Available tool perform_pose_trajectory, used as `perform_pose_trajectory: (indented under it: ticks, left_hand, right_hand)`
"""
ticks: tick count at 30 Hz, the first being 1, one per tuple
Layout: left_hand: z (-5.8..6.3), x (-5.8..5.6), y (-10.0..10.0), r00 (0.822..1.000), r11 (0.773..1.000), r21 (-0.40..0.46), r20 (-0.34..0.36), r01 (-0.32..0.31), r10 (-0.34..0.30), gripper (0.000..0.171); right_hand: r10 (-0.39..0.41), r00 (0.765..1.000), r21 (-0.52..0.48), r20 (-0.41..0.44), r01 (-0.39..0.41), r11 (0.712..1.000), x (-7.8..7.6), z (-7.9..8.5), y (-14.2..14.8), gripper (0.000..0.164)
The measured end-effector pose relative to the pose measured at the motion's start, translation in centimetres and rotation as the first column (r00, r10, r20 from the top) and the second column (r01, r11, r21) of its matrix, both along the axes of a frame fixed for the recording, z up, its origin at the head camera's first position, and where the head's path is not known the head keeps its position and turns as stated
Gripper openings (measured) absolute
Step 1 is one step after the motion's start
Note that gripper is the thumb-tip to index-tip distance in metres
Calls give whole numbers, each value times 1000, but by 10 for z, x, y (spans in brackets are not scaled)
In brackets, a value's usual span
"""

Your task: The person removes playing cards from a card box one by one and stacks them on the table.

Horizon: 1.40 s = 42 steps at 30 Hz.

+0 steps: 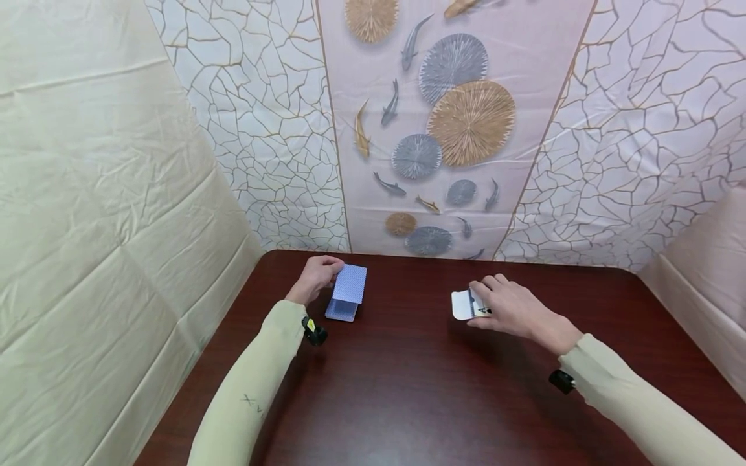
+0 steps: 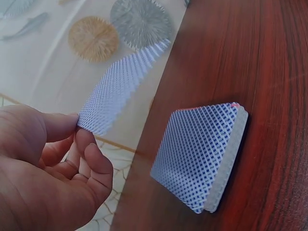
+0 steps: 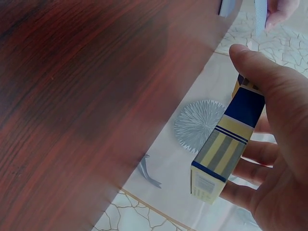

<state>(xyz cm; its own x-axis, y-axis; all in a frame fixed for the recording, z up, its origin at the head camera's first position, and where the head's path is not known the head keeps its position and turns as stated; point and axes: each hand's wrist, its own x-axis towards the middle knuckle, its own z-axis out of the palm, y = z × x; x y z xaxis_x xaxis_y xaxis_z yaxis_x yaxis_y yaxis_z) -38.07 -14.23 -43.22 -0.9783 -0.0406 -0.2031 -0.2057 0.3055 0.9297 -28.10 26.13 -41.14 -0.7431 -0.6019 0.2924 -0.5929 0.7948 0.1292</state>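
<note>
My left hand (image 1: 317, 279) pinches a blue-patterned playing card (image 1: 350, 283) by one corner between thumb and fingers. In the left wrist view the card (image 2: 118, 86) bends slightly as it stands up from the fingertips. Below it, a squared deck of cards (image 2: 197, 151) lies back side up on the table, its white edges showing. Farther right, my right hand (image 1: 513, 307) grips a card box (image 1: 480, 304) with its white flap (image 1: 462, 305) folded out to the left. Yellow, grey and navy stripes cover the box's side (image 3: 224, 144) in the right wrist view.
Both hands work over a dark red-brown wooden table (image 1: 373, 395). A wall cloth (image 1: 419, 129) with fish and round leaf prints hangs along its far edge. Pale fabric (image 1: 116, 226) slopes down at the left side. Each sleeve carries a small black wrist camera (image 1: 315, 332).
</note>
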Motion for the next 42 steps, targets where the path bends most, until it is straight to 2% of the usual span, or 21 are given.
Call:
perform_pose_trajectory:
  ticks: [11, 19, 31, 42]
  left_hand:
    - [-16, -5, -8, 999, 999, 24, 26, -34, 33, 23]
    - [-27, -10, -12, 998, 996, 75, 34, -57, 54, 24]
    - [-48, -11, -24, 998, 998, 14, 18, -57, 57, 21]
    - [-51, -4, -23, 999, 997, -68, 14, -38, 39, 19]
  right_hand:
    - [-15, 1000, 3, 11, 15, 1000, 0, -3, 0, 71]
    - [-8, 1000, -9, 25, 8, 1000, -3, -3, -3, 72]
    - [-14, 999, -18, 33, 14, 1000, -3, -7, -3, 69]
    - [-2, 1000, -31, 17, 2, 1000, -4, -8, -7, 70]
